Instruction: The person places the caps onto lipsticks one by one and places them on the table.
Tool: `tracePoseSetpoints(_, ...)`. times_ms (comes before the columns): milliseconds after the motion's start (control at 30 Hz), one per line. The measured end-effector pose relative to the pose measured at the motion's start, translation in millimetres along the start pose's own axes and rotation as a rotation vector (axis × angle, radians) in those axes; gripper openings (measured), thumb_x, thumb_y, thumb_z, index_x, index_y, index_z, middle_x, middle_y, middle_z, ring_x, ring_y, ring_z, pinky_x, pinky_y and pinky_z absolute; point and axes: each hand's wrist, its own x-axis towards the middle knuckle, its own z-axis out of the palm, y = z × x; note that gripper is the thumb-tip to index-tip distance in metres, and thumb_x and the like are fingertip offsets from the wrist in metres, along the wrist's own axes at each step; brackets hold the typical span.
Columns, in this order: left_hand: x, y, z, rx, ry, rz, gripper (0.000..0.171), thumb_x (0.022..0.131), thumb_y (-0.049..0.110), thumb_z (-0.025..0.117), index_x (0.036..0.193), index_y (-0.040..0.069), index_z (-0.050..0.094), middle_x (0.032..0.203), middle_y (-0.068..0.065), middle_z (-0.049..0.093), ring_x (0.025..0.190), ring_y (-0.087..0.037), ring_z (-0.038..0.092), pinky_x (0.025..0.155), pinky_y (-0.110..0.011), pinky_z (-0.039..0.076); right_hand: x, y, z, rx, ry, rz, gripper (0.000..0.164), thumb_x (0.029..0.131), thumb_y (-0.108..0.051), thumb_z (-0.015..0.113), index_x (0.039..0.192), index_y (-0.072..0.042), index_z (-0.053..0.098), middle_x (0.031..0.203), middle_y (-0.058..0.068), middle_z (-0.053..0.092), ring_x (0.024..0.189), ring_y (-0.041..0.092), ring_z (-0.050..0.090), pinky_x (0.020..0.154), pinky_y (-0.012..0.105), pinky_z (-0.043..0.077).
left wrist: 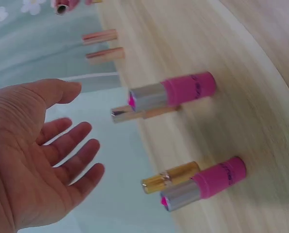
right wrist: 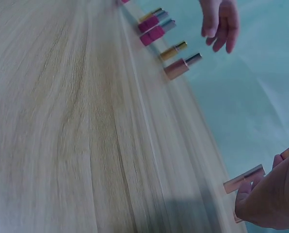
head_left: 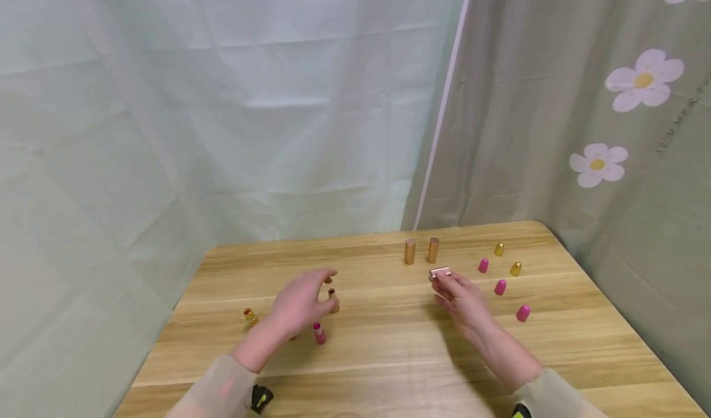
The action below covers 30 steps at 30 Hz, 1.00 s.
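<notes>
My left hand (head_left: 300, 304) hovers with thumb and fingers spread, holding nothing, above several uncapped lipsticks. Nearest to it in the head view is a rose-gold lipstick (head_left: 334, 302); a pink lipstick (head_left: 320, 334) stands just in front, and a gold lipstick (head_left: 251, 317) is further left. In the left wrist view, two pink lipsticks (left wrist: 190, 91) with silver collars stand apart from the left hand (left wrist: 38, 155). My right hand (head_left: 466, 304) pinches a rose-gold lipstick cap (head_left: 440, 273) above the table, tilted sideways, its dark hollow end showing in the left wrist view.
Two rose-gold caps (head_left: 410, 252) stand near the table's back edge. Pink caps (head_left: 500, 287) and gold caps (head_left: 516, 268) stand on the right side of the wooden table (head_left: 400, 368). A pale curtain (head_left: 278, 109) hangs behind the table, and a flowered one (head_left: 533, 128) at right.
</notes>
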Motion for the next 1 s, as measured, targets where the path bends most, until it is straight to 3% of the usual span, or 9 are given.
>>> tracePoseSetpoints(167,10.1,-5.7,7.4,-0.032,-0.079,-0.092,0.069,0.083,0.026,0.082,0.142,0.004,0.055,0.121,-0.008,0.068,0.105,-0.025,0.065,0.087,-0.048,0.053,3.0,4.3,2.3,0.0,0.007,0.0,0.015,0.104,-0.017,0.062,0.115,-0.006,0.062,0.096,-0.006,0.074,0.098,0.011,0.067,0.108,0.044,0.044)
tracePoseSetpoints(333,15.3,-6.7,14.9,-0.012,-0.144,-0.165,0.059,0.084,0.02,0.081,0.133,-0.002,0.057,0.108,-0.008,0.068,0.08,-0.018,0.061,0.076,-0.04,0.052,2.9,7.0,3.8,-0.012,0.01,0.004,0.022,0.104,-0.018,0.062,0.12,-0.003,0.058,0.096,-0.006,0.074,0.102,0.014,0.067,0.108,0.044,0.044)
tracePoseSetpoints(467,18.5,-8.3,18.2,-0.012,-0.172,-0.217,0.044,0.083,0.02,0.081,0.116,0.0,0.06,0.091,-0.004,0.062,0.069,-0.017,0.054,0.07,-0.038,0.048,2.1,7.8,5.2,-0.017,0.003,0.002,0.025,0.103,-0.019,0.063,0.121,-0.002,0.058,0.097,-0.005,0.073,0.1,0.012,0.066,0.108,0.044,0.044)
tracePoseSetpoints(700,23.8,-14.2,25.0,0.004,-0.186,-0.206,0.026,0.081,0.017,0.079,0.09,0.009,0.056,0.081,-0.002,0.056,0.072,-0.018,0.054,0.069,-0.037,0.047,0.9,9.1,6.7,-0.006,-0.001,-0.011,0.016,0.103,-0.017,0.063,0.114,-0.005,0.062,0.097,-0.003,0.074,0.095,0.01,0.068,0.108,0.045,0.045)
tracePoseSetpoints(1000,24.5,-17.1,30.9,-0.058,-0.199,-0.227,0.028,0.082,0.013,0.079,0.091,0.007,0.053,0.08,-0.004,0.055,0.071,-0.019,0.052,0.068,-0.035,0.045,1.3,9.0,4.7,0.001,0.008,0.001,0.013,0.104,-0.017,0.061,0.112,-0.006,0.063,0.097,-0.004,0.074,0.098,0.012,0.067,0.111,0.048,0.041)
